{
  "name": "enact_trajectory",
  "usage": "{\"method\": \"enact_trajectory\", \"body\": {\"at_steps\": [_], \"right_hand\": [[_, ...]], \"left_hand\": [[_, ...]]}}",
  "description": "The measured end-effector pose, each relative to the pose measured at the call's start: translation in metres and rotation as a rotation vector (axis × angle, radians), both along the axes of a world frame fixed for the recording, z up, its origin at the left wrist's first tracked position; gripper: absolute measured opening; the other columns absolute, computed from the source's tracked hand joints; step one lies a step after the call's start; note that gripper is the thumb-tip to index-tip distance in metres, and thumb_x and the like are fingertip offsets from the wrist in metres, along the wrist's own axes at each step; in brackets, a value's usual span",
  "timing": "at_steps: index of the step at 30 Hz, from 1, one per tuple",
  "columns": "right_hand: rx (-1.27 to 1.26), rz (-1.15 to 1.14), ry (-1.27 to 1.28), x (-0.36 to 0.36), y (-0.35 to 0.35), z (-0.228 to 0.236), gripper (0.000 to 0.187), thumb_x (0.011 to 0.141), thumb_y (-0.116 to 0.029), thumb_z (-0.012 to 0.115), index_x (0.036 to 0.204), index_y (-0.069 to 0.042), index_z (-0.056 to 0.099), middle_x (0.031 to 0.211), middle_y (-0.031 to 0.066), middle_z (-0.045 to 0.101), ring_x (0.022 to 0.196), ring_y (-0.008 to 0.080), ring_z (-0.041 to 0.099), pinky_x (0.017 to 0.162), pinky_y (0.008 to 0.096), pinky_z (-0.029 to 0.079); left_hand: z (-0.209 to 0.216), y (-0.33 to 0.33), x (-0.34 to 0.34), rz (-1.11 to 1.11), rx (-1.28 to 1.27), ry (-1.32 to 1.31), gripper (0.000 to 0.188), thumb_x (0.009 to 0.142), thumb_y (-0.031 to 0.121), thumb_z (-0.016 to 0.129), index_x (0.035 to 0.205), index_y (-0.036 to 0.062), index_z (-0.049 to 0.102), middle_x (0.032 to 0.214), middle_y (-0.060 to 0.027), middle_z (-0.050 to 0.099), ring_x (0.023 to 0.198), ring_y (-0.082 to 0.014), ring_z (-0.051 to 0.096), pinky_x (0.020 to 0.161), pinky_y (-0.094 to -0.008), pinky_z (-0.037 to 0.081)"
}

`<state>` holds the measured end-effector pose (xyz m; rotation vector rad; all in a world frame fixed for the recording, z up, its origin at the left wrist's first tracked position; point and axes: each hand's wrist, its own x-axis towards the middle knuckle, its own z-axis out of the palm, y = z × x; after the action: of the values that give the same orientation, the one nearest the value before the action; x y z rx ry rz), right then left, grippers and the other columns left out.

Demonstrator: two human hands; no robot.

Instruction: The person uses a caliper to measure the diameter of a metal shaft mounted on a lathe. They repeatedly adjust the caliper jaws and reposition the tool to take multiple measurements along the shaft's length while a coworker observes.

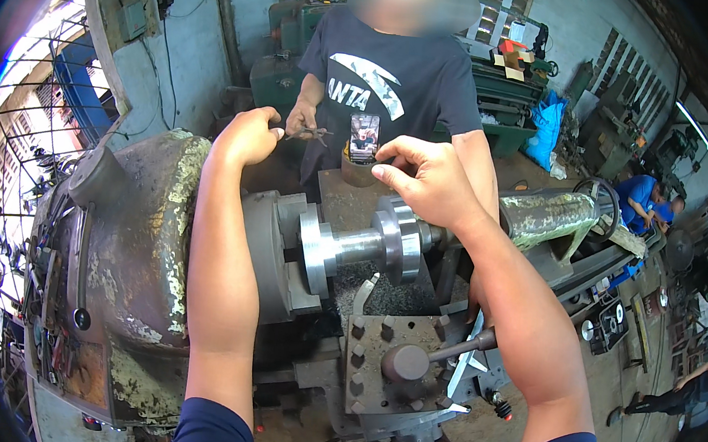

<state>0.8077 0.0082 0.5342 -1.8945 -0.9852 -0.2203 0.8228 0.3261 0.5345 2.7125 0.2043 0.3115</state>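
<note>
My left hand (249,134) is raised above the lathe chuck (272,243), its fingers loosely bent and nothing visible in them. Beyond it, a co-worker's hand (302,120) holds a thin metal tool that looks like a caliper (315,134). My right hand (429,175) is beside a phone (364,133), thumb and forefinger apart; whether a fingertip touches the phone I cannot tell. The phone stands upright in a round metal cup (359,173). Below my hands, a shiny stepped metal workpiece (358,245) with wide flanges is mounted between the chuck and the tailstock (552,217).
A square tool post (392,363) with bolts and a handle sits in front of the workpiece. The worn headstock (134,227) with a lever stands left. Metal chips (398,292) lie under the workpiece. The co-worker (392,69) stands opposite. Other people (646,200) are at far right.
</note>
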Motion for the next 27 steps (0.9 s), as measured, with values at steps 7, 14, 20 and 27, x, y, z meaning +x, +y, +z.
{"method": "enact_trajectory", "body": {"at_steps": [7,14,20,27], "right_hand": [[-0.05,-0.039,0.046,0.002,-0.001,-0.002,0.019,0.087,-0.013,0.077,0.099,0.001,0.073,0.08,0.0134,0.075,0.071,0.0173,0.073,0.068,0.0303,0.055],[-0.131,-0.068,0.011,0.005,0.001,-0.007,0.02,0.087,-0.015,0.077,0.099,0.001,0.073,0.081,0.0156,0.075,0.072,0.0217,0.073,0.069,0.0331,0.056],[-0.245,-0.134,-0.067,0.012,-0.002,-0.02,0.02,0.087,-0.017,0.076,0.098,-0.001,0.073,0.083,0.0206,0.073,0.077,0.0333,0.074,0.07,0.0389,0.057],[-0.358,-0.146,-0.356,0.005,0.014,-0.033,0.015,0.09,-0.023,0.069,0.091,-0.008,0.066,0.082,0.0181,0.07,0.083,0.0405,0.07,0.073,0.0512,0.054]], "left_hand": [[0.002,-0.005,-0.003,-0.008,0.001,-0.013,0.04,0.098,0.016,0.064,0.135,0.0005,0.061,0.093,-0.0182,0.074,0.075,-0.0223,0.071,0.076,-0.0389,0.055],[0.006,-0.017,-0.006,-0.04,0.016,0.004,0.039,0.099,0.018,0.064,0.134,0.0015,0.062,0.102,-0.0212,0.074,0.084,-0.0269,0.072,0.082,-0.041,0.055],[0.009,-0.036,-0.012,-0.111,0.11,0.018,0.036,0.097,0.02,0.066,0.128,0.0024,0.066,0.118,-0.0254,0.07,0.115,-0.0396,0.066,0.099,-0.0454,0.051],[0.014,-0.044,-0.016,-0.138,0.079,0.0,0.03,0.096,0.018,0.066,0.121,0.0017,0.067,0.118,-0.0256,0.07,0.114,-0.0414,0.065,0.099,-0.0469,0.051]]}}
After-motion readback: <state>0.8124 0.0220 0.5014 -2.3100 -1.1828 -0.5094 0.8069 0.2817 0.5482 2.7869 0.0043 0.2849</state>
